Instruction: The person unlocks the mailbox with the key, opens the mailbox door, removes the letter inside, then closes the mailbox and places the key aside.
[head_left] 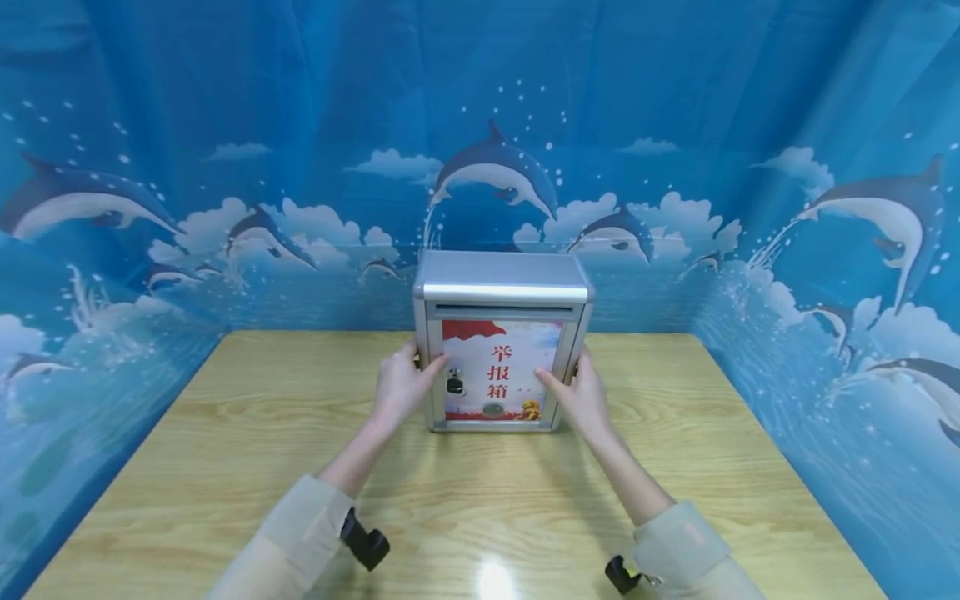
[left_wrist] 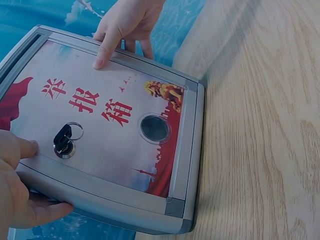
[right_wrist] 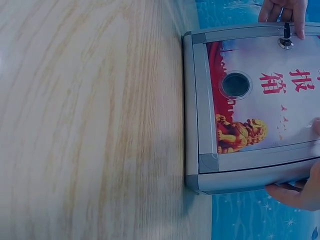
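A silver metal drop box [head_left: 504, 271] stands between my hands, its front panel facing me. The panel carries red Chinese characters [head_left: 498, 372], and a narrow slot runs across above them. On the panel's left side a key with a black head [left_wrist: 62, 137] sits in the lock. Lower down is a round dark window [left_wrist: 154, 128]. My left hand [head_left: 401, 386] grips the left side, thumb on the front and fingers round the edge. From the right side my right hand [head_left: 587, 400] holds it likewise. Fingers behind the box are partly hidden.
Under the box lies a light wood-grain table [head_left: 300, 417], reaching back to a blue curtain [head_left: 300, 100] printed with dolphins and waves. The curtain also closes off the left and right sides. A small black device [head_left: 365, 540] is strapped at the left wrist, and another [head_left: 622, 575] at the right.
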